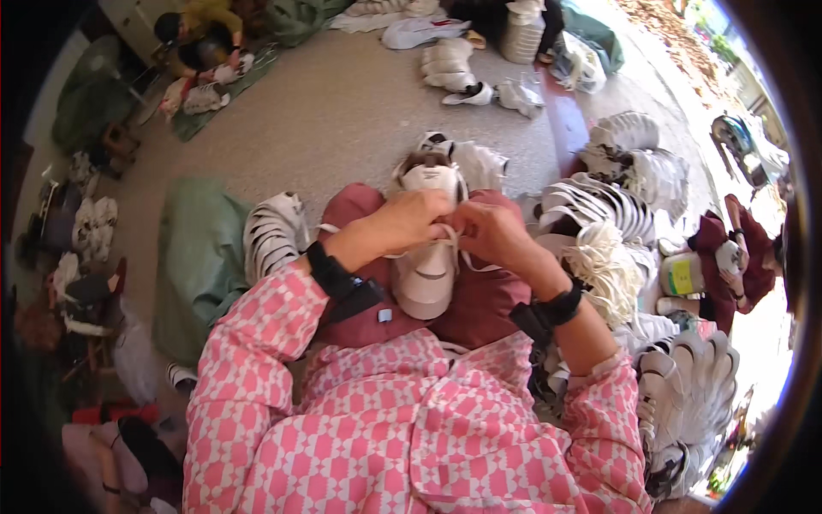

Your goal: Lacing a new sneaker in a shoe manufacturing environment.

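Observation:
A white sneaker (423, 291) rests between my knees, its toe toward me and its tongue (431, 177) standing up at the far end. Both hands meet over its lacing. My left hand (413, 221) is closed in a pinch on the white shoelace (451, 243). Close against it, my right hand (491, 231) also pinches the lace, fingers bent inward. Lace lengths come out beside both hands. The fingers cover most of the eyelets, so how far the lace runs through them is hidden.
Nested stacks of white shoe uppers stand left (276, 236) and right (599, 206) of my knees. A bundle of white laces (599, 265) lies at the right. Green cloth (201, 265) is at the left. Other people (210, 43) sit at work around.

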`<state>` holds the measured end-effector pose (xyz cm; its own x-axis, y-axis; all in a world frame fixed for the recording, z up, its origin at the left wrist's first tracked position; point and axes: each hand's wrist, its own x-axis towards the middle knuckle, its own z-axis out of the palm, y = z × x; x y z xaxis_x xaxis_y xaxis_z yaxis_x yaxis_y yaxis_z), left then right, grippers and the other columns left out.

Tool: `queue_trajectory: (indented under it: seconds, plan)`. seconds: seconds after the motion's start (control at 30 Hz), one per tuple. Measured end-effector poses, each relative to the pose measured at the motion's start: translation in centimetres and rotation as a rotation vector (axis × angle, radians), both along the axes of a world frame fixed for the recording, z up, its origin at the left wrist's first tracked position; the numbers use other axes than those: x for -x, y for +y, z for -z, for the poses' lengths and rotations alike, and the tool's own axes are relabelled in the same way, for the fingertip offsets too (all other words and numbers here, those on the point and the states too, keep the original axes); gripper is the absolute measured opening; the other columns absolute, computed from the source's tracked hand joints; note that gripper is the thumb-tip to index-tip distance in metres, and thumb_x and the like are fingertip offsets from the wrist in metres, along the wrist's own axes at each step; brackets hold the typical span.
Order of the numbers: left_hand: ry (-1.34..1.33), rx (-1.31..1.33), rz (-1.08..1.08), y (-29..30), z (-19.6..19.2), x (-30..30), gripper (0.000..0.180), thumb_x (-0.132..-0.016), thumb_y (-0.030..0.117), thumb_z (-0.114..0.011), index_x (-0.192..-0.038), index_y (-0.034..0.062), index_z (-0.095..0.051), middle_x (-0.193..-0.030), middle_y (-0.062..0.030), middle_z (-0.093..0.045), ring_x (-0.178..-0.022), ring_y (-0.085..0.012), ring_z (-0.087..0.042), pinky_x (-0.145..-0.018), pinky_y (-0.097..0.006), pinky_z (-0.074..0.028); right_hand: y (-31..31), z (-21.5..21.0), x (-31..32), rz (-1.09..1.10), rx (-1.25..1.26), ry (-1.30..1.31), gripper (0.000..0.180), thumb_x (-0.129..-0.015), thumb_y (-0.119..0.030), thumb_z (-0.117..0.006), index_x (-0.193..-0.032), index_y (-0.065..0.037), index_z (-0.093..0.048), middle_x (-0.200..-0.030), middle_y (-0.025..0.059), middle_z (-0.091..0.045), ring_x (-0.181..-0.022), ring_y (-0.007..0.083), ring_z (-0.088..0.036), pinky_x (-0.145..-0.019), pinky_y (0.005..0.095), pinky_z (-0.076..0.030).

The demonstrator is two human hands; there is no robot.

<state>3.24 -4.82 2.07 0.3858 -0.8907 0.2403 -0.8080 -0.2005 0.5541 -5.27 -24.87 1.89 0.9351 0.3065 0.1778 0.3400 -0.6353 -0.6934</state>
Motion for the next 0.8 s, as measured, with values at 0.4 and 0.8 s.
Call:
queue_trajectory:
  seconds: [0.4, 0.8]
  plan:
    - [0.224, -0.108, -0.08, -0.5, -2.1, 0.6, 0.021, -0.075, 0.009, -0.073, -0.092, 0.0014, -0.064, -0.082, -0.0091, -0.055, -0.073, -0.0205, -0.056, -0.067, -0.033, -0.046, -0.3, 1.2, -0.3, -0.078, 0.064, -0.209, 0.014, -0.078, -0.013, -0.066, -0.089, -0.007, -0.061, -0.074, 0.0135, -0.064, -0.07, 0.0358, -0.064, -0.062, 0.0459, -0.049]
    - [-0.149, -0.056, 0.025, 0.2, -1.3, -0.5, 0.019, -0.078, 0.005, -0.067, -0.093, 0.0011, -0.055, -0.094, -0.0175, -0.055, -0.091, -0.0376, -0.057, -0.077, -0.043, -0.047, -0.5, 0.0, 0.3, -0.142, -0.009, -0.183, 0.018, -0.081, -0.019, -0.068, -0.089, -0.007, -0.057, -0.074, 0.0114, -0.061, -0.072, 0.0345, -0.061, -0.064, 0.0441, -0.047]
